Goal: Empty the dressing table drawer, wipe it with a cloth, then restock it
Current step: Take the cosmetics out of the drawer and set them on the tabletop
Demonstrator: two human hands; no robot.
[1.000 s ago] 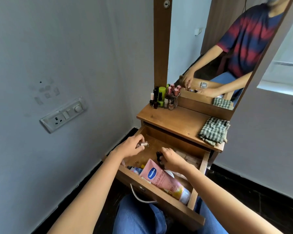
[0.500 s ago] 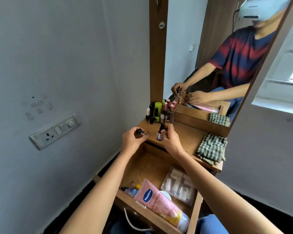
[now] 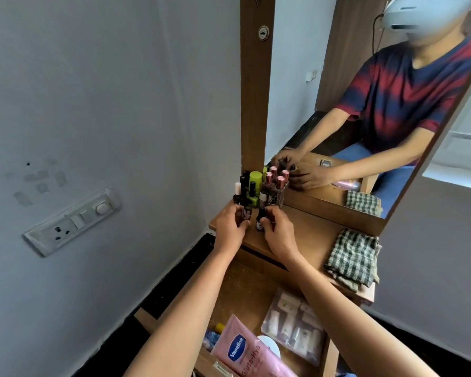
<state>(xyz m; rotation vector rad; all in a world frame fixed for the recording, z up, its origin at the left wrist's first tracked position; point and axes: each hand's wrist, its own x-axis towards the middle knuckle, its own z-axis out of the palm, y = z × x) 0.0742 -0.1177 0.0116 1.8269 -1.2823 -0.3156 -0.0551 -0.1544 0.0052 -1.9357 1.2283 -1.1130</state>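
On the wooden dressing table top (image 3: 307, 235), my left hand (image 3: 230, 227) holds a small dark bottle (image 3: 247, 212) upright, and my right hand (image 3: 279, 232) holds another small dark bottle (image 3: 261, 221) beside it. Both stand at the front of a cluster of small bottles (image 3: 259, 187) by the mirror post. Below, the open drawer (image 3: 245, 289) holds a pink Vaseline tube (image 3: 253, 355), a clear packet of small items (image 3: 294, 326), a white round lid and a blue item. A green checked cloth (image 3: 351, 258) lies on the table top's right end.
A tall mirror (image 3: 365, 104) rises behind the table top and reflects me and the cloth. A grey wall with a switch and socket plate (image 3: 74, 221) is close on the left. Dark floor surrounds the table.
Both hands lifted small bottles out of the drawer and carried them up and forward to the table top, setting them by the bottle cluster. The camera tilted upward.
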